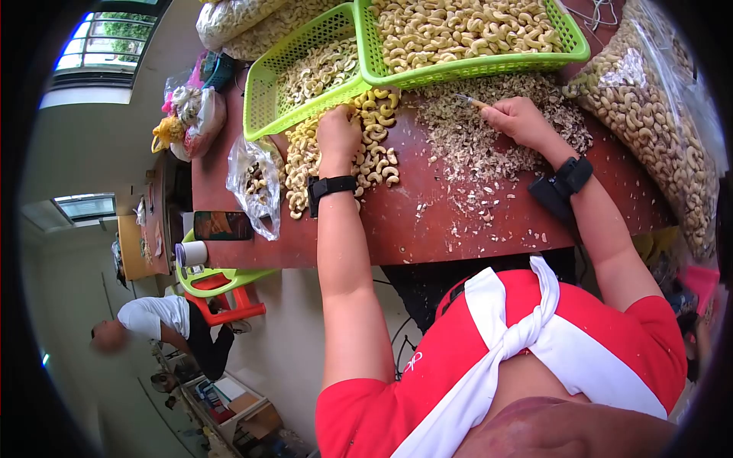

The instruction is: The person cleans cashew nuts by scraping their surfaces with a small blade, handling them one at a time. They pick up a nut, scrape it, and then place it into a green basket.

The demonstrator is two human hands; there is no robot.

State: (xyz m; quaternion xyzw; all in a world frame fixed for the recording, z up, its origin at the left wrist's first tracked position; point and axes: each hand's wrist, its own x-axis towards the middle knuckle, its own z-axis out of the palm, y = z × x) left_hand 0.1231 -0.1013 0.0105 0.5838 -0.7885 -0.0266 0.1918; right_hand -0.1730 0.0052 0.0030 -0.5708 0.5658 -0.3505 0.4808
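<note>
My left hand [339, 136] is closed, fingers curled down over a heap of cashews [374, 164] on the table. Whatever it may hold is hidden behind the fingers. In my right hand [523, 122] is a small knife [475, 101] with a light handle, its thin tip pointing left. Below that hand spreads a pile of cashew skin scraps [466, 141]. Behind both hands stand two green plastic baskets: the left basket [263, 99] holds paler cashew pieces, and the right basket [473, 66] is full of whole cashews.
A clear bag [254, 187] with dark bits and a phone [222, 225] lie on the red table [416, 221] at left. A big sack of cashews [664, 114] leans at right. A cup [191, 253] stands on a green stool; a person [172, 324] sits beyond.
</note>
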